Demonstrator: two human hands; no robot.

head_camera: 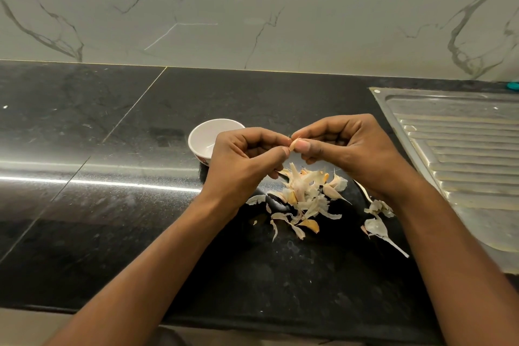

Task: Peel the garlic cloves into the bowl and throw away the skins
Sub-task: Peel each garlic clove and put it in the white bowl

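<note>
Mid-peel: the person's left hand and right hand both pinch one small pale garlic clove, with the round white ceramic bowl at 9 o'clock and the papery skin pile at 6. Next up is probably stripping the rest, then dropping it in the bowl

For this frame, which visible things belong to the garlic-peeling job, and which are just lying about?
Part of the job:
- garlic clove, pinched between left hand and right hand
- white bowl
- pile of skins and cloves
- loose skins

Just lying about:
- steel drainboard
- teal object by the wall
</note>
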